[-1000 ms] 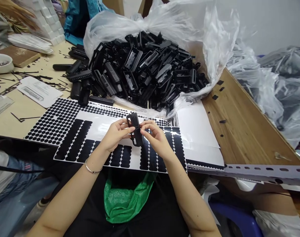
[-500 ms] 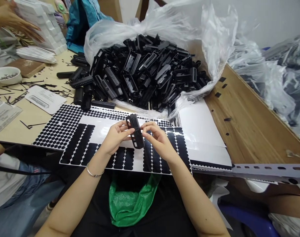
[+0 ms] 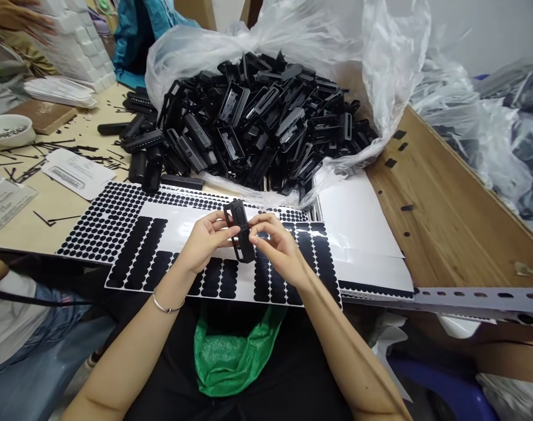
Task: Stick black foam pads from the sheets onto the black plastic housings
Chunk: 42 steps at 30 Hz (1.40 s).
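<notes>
My left hand (image 3: 201,242) is closed on a black slotted plastic housing (image 3: 243,234), thumb on its face and fingers behind. The part is held upright and slightly tilted above the sheets. At its right edge, my right hand (image 3: 277,248) makes a pinch with thumb and forefinger; whatever sits between those fingertips is too small to make out. Below both hands lies a white sheet of joined black stickers (image 3: 244,289), partly covering another sheet with round black dots (image 3: 97,225). Beyond them a large heap of similar black housings (image 3: 253,126) spills from a clear plastic bag (image 3: 301,38).
To the left are a white bowl of small metal pieces (image 3: 18,121), thin black strips, a printed card (image 3: 80,173) and another person's hand (image 3: 18,22). White paper sheets (image 3: 354,216) lie right, beside a wooden board (image 3: 442,216). A green bag (image 3: 231,362) hangs at my lap.
The view has shifted slightly. My hands keep nearly the same grip on the housing, with the right fingertips still at its edge. The other person's hand has moved left.
</notes>
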Each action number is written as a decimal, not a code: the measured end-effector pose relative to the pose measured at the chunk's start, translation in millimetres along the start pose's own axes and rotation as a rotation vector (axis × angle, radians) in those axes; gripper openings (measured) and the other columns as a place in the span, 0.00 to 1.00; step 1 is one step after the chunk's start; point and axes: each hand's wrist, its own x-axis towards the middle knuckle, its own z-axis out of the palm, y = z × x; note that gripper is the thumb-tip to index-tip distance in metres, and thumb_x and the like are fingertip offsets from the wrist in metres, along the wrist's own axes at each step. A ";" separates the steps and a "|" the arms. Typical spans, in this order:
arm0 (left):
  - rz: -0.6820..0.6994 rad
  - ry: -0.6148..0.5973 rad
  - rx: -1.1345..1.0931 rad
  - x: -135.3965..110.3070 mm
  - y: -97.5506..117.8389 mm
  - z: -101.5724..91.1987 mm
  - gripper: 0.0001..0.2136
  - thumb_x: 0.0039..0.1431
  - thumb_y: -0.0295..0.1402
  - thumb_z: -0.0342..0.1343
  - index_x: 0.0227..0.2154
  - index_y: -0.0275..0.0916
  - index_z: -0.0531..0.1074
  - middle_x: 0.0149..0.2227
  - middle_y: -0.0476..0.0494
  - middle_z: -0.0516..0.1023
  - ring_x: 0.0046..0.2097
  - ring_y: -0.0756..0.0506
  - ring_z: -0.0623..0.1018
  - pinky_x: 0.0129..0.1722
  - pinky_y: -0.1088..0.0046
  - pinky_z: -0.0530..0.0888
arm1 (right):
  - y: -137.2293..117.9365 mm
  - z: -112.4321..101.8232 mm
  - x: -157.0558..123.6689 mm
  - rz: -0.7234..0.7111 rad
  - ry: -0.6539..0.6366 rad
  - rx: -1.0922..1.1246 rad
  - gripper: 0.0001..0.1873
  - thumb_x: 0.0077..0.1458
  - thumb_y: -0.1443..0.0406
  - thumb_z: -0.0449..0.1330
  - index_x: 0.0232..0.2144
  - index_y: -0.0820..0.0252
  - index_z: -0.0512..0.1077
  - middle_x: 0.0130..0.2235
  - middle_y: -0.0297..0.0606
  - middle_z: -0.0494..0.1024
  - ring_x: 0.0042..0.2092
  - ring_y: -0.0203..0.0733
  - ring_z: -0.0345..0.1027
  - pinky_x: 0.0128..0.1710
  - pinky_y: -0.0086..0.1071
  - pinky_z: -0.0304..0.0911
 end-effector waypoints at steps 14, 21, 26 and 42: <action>0.016 -0.049 0.030 -0.4 -3.0 -4.7 0.18 0.44 0.36 0.74 0.36 0.36 0.75 0.34 0.45 0.83 0.35 0.46 0.83 0.36 0.69 0.83 | 2.9 2.5 1.9 -0.014 0.048 -0.034 0.06 0.63 0.61 0.60 0.32 0.54 0.73 0.47 0.40 0.68 0.53 0.46 0.65 0.48 0.40 0.69; -0.001 -0.026 0.047 -1.4 0.4 -2.4 0.19 0.43 0.36 0.74 0.34 0.36 0.74 0.33 0.45 0.82 0.35 0.45 0.83 0.36 0.68 0.83 | 5.6 6.1 1.4 -0.021 0.090 -0.053 0.05 0.62 0.61 0.60 0.33 0.53 0.73 0.46 0.40 0.69 0.52 0.47 0.65 0.47 0.40 0.69; 0.008 -0.024 0.064 -0.8 -1.2 -2.9 0.19 0.42 0.37 0.74 0.34 0.36 0.74 0.31 0.46 0.82 0.34 0.45 0.82 0.36 0.67 0.82 | 3.7 7.2 0.7 -0.015 0.107 -0.100 0.05 0.62 0.62 0.59 0.33 0.54 0.72 0.45 0.40 0.70 0.51 0.47 0.66 0.48 0.42 0.70; 0.019 -0.038 0.068 0.1 -2.4 -6.6 0.19 0.42 0.38 0.75 0.34 0.36 0.74 0.33 0.44 0.82 0.34 0.45 0.82 0.37 0.65 0.82 | 10.5 17.6 2.4 0.002 0.289 0.047 0.17 0.52 0.57 0.70 0.23 0.55 0.65 0.34 0.36 0.69 0.45 0.47 0.72 0.38 0.38 0.75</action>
